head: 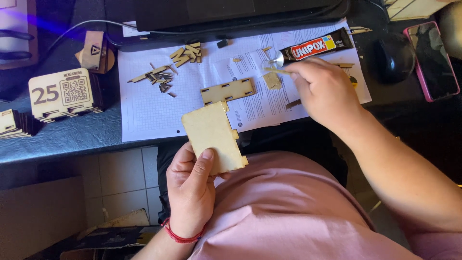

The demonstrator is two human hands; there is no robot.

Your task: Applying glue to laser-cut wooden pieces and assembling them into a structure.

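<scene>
My left hand [191,185] holds a flat, pale wooden panel [211,136] with notched edges, raised above my lap. My right hand [323,90] pinches a thin wooden stick [276,71] whose tip hovers over a blob of clear glue [273,60] on the paper. A black glue tube [317,45] with a red and yellow label lies just behind that hand. A slotted wooden strip [228,91] and a small wooden square [272,80] rest on the paper between my hands.
White sheets of paper [149,108] cover the blue desk [72,137]. Several small wooden offcuts [166,72] lie on them. Stacks of engraved wooden stands [62,94] sit at left. A computer mouse [393,58] and a pink-cased phone [431,60] lie at right.
</scene>
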